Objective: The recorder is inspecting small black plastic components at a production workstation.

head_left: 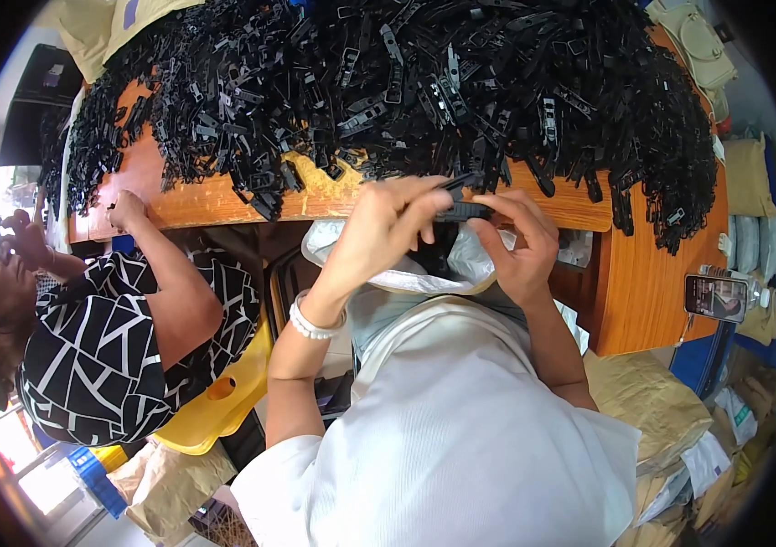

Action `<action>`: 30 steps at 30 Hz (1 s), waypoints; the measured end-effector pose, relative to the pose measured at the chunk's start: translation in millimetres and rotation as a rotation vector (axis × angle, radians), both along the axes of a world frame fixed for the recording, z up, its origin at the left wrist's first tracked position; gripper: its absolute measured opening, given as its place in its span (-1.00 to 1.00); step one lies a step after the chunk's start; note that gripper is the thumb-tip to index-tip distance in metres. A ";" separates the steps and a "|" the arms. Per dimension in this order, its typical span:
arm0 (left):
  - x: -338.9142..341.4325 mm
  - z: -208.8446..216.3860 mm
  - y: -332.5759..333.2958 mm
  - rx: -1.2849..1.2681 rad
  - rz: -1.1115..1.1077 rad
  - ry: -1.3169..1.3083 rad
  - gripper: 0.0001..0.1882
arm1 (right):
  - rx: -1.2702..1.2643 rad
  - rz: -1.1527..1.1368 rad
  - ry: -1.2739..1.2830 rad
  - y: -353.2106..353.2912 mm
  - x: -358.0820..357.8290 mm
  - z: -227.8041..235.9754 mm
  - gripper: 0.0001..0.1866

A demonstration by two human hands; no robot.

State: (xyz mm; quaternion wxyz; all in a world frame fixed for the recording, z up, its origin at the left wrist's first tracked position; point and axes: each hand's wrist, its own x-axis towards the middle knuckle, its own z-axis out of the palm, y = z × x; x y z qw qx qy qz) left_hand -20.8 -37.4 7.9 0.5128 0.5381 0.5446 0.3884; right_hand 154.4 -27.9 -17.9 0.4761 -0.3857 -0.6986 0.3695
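My left hand (379,223) pinches a dark, narrow plastic part (461,209) just over the table's front edge. From the other side my right hand (525,246) grips that part's right end between thumb and fingers. The exact kind of part cannot be made out. Behind both hands, a large heap of black plastic clip-like pieces (406,77) covers most of the wooden table (215,196). Below the held part, a whitish sack (397,278) gapes between my forearms, with dark contents partly showing. A white bracelet circles my left wrist.
A co-worker in a black-and-white patterned top (87,356) sits at the left on a yellow chair (233,401), one hand by the table edge. A phone (716,297) stands at the right. Brown paper sacks (648,401) lie at the lower right.
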 end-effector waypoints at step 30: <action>-126.2 -61.0 28.8 0.500 0.223 1.342 -0.90 | -0.236 0.283 -0.129 -22.1 7.1 -12.7 -0.83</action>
